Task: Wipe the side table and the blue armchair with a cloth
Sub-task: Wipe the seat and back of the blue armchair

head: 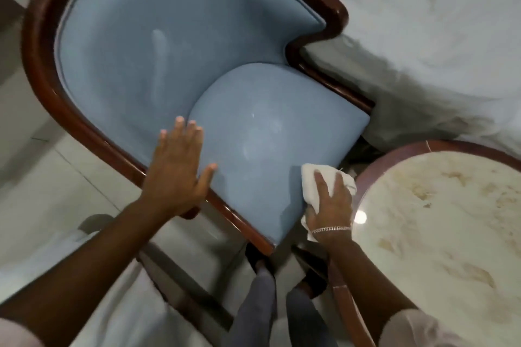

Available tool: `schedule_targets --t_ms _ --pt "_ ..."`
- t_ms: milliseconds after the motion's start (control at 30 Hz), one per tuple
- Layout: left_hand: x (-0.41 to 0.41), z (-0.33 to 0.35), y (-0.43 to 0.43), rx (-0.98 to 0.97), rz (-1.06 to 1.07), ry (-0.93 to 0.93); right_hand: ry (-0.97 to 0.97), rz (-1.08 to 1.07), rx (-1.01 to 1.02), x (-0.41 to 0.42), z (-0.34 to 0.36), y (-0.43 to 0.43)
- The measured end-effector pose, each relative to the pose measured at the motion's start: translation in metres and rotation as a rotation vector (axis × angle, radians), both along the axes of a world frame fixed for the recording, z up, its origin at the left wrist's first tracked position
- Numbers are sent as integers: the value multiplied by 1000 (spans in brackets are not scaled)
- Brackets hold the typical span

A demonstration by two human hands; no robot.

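Head view looks steeply down on the blue armchair (pixel 174 45), whose padded seat cushion (pixel 270 144) bulges toward the person inside a dark polished wooden frame (pixel 39 65). The left hand (pixel 174 169) lies flat on the cushion's left edge, fingers (pixel 180 132) spread apart and gripping nothing; it seems to steady the chair. The right hand (pixel 332 205) presses a white cloth (pixel 313 180) against the cushion's near right corner, fingers together over the bunched fabric and clamped on it, with a loose tail hanging below the wrist, where a bracelet (pixel 332 229) sits.

Just right of the chair stands the round side desk (pixel 439 234), its pale marbled top ringed with a reddish wooden rim; the cloth is near that rim but I cannot tell whether it touches it. A white bed (pixel 423 36) fills the upper right.

The cloth looks thin, light and limp, so it will probably fold and slip unless held as a wad under the palm, as now; the trailing end could snag on the frame. The upholstery appears soft and yielding, showing faint streaks, so firm flat strokes should suit it. The desk top looks hard, glossy and smooth, and ought to wipe easily.
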State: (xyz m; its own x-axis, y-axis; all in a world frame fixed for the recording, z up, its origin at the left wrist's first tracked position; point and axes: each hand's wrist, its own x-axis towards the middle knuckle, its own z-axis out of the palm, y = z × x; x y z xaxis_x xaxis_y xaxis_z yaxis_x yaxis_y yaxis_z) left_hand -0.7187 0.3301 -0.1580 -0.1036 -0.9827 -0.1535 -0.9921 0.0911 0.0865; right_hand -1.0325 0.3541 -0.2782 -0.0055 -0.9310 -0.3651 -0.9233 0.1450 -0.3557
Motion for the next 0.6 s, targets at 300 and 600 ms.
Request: schedule_targets --t_ms 300,600 --pt "32 6 -18 -56 -60 -106 -317 -573 -128 63 -60 -47" --pt "34 -4 -17 -157 73 -72 -293 -910 -202 -15 -77 -200"
